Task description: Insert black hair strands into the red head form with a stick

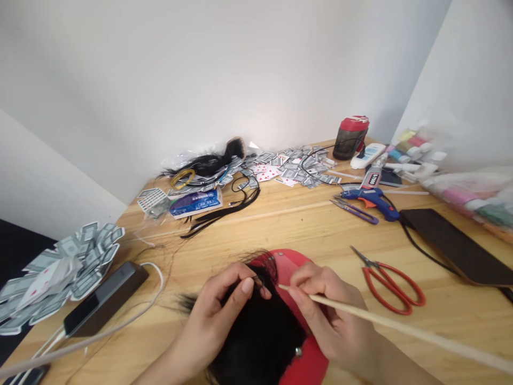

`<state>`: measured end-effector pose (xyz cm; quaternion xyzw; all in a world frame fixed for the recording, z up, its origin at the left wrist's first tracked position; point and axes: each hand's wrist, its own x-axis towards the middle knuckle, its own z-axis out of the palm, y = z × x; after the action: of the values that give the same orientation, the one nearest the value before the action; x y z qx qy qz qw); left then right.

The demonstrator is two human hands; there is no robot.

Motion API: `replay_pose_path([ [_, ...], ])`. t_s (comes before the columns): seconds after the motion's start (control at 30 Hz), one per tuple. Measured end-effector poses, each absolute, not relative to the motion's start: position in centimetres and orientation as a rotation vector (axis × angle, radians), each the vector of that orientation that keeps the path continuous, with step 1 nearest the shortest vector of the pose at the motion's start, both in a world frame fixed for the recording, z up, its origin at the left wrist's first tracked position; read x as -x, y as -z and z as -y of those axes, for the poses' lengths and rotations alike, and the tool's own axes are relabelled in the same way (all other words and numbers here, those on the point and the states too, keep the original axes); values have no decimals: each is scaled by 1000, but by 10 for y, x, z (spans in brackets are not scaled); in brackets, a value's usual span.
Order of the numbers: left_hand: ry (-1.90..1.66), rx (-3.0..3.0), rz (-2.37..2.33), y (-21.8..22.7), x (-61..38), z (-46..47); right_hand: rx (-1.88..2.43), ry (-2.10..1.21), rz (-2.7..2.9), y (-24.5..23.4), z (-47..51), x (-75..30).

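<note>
My left hand (pixel 218 310) pinches a lock of black hair (pixel 256 331) that lies over a red flat piece (pixel 290 267) near the table's front edge. My right hand (pixel 328 315) grips a thin wooden stick (pixel 401 326) like a pen. The stick's tip points at the hair close to my left fingertips, and its long end runs off to the lower right. A metal stud shows on the red piece beside the hair.
Red-handled scissors (pixel 395 286) lie right of my hands. Farther back are a blue glue gun (pixel 372 199), purple snips (pixel 355 210), a glue tube, a red-lidded jar (pixel 350 138) and scattered small cards (pixel 292 168). A phone (pixel 102 302) with cable lies left, a dark strip (pixel 452 243) right.
</note>
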<state>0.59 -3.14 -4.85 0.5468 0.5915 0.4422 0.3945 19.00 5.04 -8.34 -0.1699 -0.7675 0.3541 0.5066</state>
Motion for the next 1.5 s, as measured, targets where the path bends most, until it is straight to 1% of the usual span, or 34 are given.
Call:
replay_pose_path([
  [0.33,-1110,-1455,-1540,48,-7,32,405,-765,1863,87,-48,-189],
  [0.4,-1116,-1446,-1544,48,-8,31,426,-805,1831,89,-48,-188],
  [0.53,-1149,-1346,-1537,49,-7,30,443,-1028,1665,92,-48,-186],
  [0.73,-1262,-997,-1368,55,-4,27,504,-1234,1555,86,-51,-185],
  [0.9,-1335,-828,-1383,59,-6,27,556,-1245,1563,85,-51,-185],
  [1.03,-1406,-822,-1330,59,-9,27,561,-1180,1608,88,-50,-184],
  [1.2,-1399,-858,-1352,58,-10,27,580,-1153,1661,92,-50,-186],
  [1.5,-1414,-899,-1352,60,-9,27,577,-1278,1598,81,-53,-187],
])
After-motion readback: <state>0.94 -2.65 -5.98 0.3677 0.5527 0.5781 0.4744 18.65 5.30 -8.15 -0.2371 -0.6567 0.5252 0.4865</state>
